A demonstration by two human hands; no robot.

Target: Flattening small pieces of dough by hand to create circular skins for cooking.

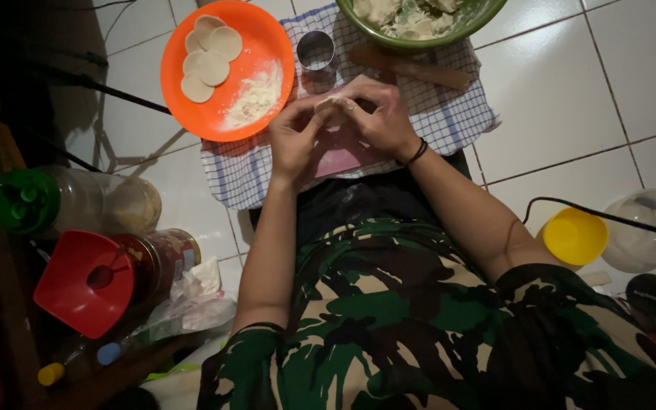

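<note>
While I look down from the head camera, the far left holds a clear plastic jar with a green lid (20,200) lying on its side, and below it a red-lidded jar (85,282) beside crumpled plastic wrap (191,300). Further right, an orange plate (225,72) sits on the white tiled floor (556,91), carrying four pale dough rounds (210,57) and a heap of flour (256,95). Its right edge overlaps a blue-checked cloth (449,114). On that cloth stands a round metal cutter (316,51).

At the centre, my left hand (295,135) and right hand (377,114) meet, fingers closed together on a small piece of dough (333,106), pinching it from both sides above a pink sheet (339,156). A dark band circles the right wrist.

Behind the hands lies a wooden rolling pin (411,67), and above it a green bowl (480,15) holds pale filling. At far right, a yellow cup (575,235) sits just beside a clear plastic container (647,228).
</note>
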